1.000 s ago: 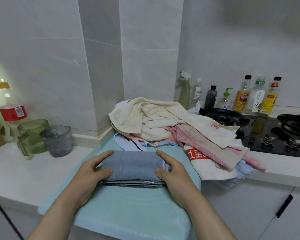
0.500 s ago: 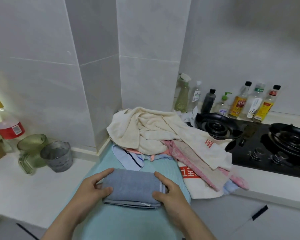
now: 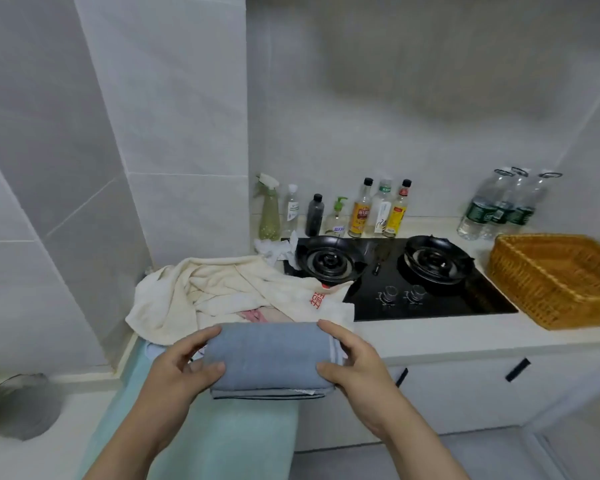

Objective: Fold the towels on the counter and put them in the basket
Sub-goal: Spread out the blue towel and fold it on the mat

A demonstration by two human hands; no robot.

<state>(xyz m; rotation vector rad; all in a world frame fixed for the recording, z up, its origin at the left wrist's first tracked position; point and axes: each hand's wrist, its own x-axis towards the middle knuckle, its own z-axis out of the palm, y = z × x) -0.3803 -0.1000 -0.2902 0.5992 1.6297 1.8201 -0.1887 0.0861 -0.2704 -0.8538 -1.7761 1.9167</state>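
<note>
- Since the earlier frame, the folded blue-grey towel (image 3: pixel 271 358) has come up off the teal mat (image 3: pixel 205 441) and now overlaps the front edge of the heap behind it. The view has swung right, bringing the wicker basket (image 3: pixel 520 285) into sight.
- Left hand (image 3: pixel 174 372) grips the towel's left end, with the fingers curled over the far edge and the thumb pressed on the near face.
- Right hand (image 3: pixel 355 367) grips the right end the same way, so the bundle is clamped between both palms and neither hand is free.
- The towel sits low in the middle of the view. It looks carried rather than resting, though whether its underside clears the mat cannot be told.
- The pile of unfolded towels (image 3: pixel 222 289), cream on top with pink beneath, lies just behind it at 12 o'clock on the counter (image 3: pixel 440 336).
- The basket stands at 2 o'clock from the towel, well apart, beyond the gas hob (image 3: pixel 426 289). No towel shows inside the part in view.
- Folding of this towel looks finished, and the step in hand is the carry to the basket.
- The next move calls for a sweep toward 2 o'clock, keeping both ends squeezed so the layers stay stacked. The bundle should pass over the burner rings and be lowered flat inside the rim.
</note>
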